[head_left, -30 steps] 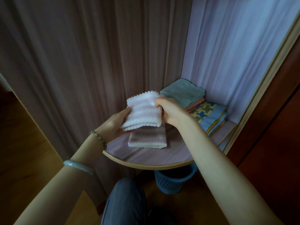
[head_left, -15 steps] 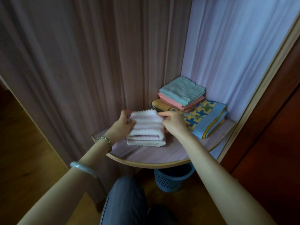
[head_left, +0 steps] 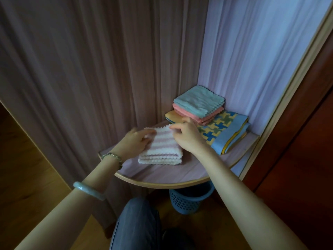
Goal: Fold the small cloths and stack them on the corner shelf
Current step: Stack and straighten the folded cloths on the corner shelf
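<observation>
Striped cloths, pink and white and folded into a small pile, lie on the corner shelf between the two hands, near its curved front rim.

Furthest out from the left hand is a wooden floor, and behind that hand hangs a dusky pink curtain in long pleats. The left forearm carries a pale green bangle, and a beaded bracelet sits at the wrist. The left hand lies at the left side of the striped cloths with its fingers reaching onto the far left corner of the top one; it is blurred, so I cannot tell whether it grips the fabric or only touches it.

The right hand is at the far right corner of the pile. Its forefinger and thumb pinch the zigzag edge of the top cloth, and the other fingers are curled.

Just beyond the right hand's knuckles a folded yellow cloth shows its edge. To the right of that hand lies a patterned cloth, yellow with blue and green crosses and a blue border. A coral cloth lies on top of it, with a teal cloth on top of that, both folded square and tucked into the back corner. Below the right forearm, under the shelf, stands a blue basket with a perforated wall. Behind the stack hangs a pale lilac sheer curtain, and at the far right is a dark red-brown wooden panel.
</observation>
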Demonstrator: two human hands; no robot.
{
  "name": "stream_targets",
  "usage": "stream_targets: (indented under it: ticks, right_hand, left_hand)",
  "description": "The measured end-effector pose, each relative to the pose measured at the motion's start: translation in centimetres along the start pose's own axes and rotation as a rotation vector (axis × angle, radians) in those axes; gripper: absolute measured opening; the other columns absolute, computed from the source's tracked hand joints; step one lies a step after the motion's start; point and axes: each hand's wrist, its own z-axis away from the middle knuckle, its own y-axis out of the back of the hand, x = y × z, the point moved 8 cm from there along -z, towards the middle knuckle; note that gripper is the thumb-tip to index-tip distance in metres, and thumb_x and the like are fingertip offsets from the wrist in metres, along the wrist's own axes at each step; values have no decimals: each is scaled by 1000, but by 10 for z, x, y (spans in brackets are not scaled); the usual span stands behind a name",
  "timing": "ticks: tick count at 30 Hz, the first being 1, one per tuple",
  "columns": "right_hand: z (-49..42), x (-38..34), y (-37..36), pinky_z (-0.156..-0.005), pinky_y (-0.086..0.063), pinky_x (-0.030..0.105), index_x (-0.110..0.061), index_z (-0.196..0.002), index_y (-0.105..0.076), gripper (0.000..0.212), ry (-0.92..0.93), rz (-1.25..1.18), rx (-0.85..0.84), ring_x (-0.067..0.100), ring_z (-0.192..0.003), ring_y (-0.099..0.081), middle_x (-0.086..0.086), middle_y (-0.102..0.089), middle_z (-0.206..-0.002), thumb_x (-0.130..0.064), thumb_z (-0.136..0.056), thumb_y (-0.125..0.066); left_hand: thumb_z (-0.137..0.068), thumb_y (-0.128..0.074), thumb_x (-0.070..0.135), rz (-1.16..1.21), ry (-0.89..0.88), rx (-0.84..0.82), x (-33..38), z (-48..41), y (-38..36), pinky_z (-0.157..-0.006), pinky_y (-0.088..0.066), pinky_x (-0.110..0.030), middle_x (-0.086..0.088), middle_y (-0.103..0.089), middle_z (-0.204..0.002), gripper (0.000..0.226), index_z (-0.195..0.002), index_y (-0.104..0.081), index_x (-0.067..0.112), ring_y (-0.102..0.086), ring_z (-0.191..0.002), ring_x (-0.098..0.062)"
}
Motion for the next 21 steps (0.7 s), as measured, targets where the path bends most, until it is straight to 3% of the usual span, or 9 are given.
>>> stream_targets:
  ticks: [4, 8, 9, 11, 13, 16, 18, 19, 21]
  right_hand:
    - [-4, -25, 1, -115, -25, 46, -7, -130, -57, 43, 231, 94, 66, 30, -140, -31, 16, -39, -148, -10, -90, -41]
    - [9, 13, -52, -117, -6, 47, -10, -149, -23, 50, 97, 460, -336, 26, -147, -6, 9, -12, -160, -25, -102, -27]
    - [10, 18, -54, -117, -3, 48, -9, -151, -15, 52, 79, 473, -370, 26, -148, -2, 9, -6, -161, -27, -102, -24]
    - [7, 12, -41, -118, 0, 48, -10, -152, -8, 55, 54, 378, -345, 23, -148, 2, 7, -2, -161, -30, -103, -22]
    - [3, 4, -25, -119, 1, 45, -13, -152, -6, 55, 59, 271, -285, 19, -148, 4, 3, -1, -162, -31, -103, -22]
    - [12, 7, -41, -118, 3, 50, -17, -153, -7, 53, 95, 390, -379, 24, -148, 9, 4, 6, -161, -31, -103, -18]
    - [22, 20, -57, -118, 5, 49, -19, -153, 0, 54, 10, 381, -442, 22, -148, 11, 4, 11, -161, -36, -103, -15]
    - [22, 25, -61, -118, 6, 48, -19, -153, 1, 55, -26, 345, -439, 21, -148, 11, 4, 12, -161, -36, -103, -15]
    - [17, 23, -57, -118, 3, 47, -16, -153, -2, 54, -65, 272, -425, 21, -148, 8, 5, 8, -161, -32, -104, -17]
  left_hand:
    - [-80, -18, 58, -111, -14, 103, 7, 0, 15, -105, -31, -49, -9, -43, -137, 72, -140, -44, 27, -40, -124, -35]
    - [-66, 33, 70, -490, -167, -283, 13, 14, -30, -115, -15, -53, 0, 5, -161, 100, -149, -11, 35, 0, -147, -30]
    - [-69, 36, 66, -567, -167, -369, 7, 18, -39, -115, -12, -56, 2, 14, -160, 95, -148, -6, 36, 8, -147, -31]
    - [-94, 7, 50, -573, -103, -394, -8, 16, -43, -116, -8, -58, 2, 23, -158, 58, -149, -5, 36, 13, -146, -35]
    - [-97, 1, 49, -515, -77, -320, -11, 14, -40, -117, -3, -55, 1, 21, -159, 55, -150, -6, 35, 15, -146, -34]
    - [-65, 34, 72, -454, -70, -342, -12, 18, -43, -117, 2, -54, -3, 18, -159, 104, -152, 0, 29, 15, -146, -30]
    - [-59, 37, 68, -561, -105, -331, -8, 19, -44, -116, -3, -55, -6, 15, -160, 108, -152, -3, 30, 12, -146, -35]
    - [-62, 33, 71, -536, -84, -271, -4, 17, -36, -116, -6, -55, -8, 7, -161, 109, -152, -9, 27, 6, -147, -36]
    - [-80, -3, 72, -374, -125, -20, 15, 12, -8, -115, -22, -52, -15, -26, -156, 94, -145, -37, 13, -21, -144, -35]
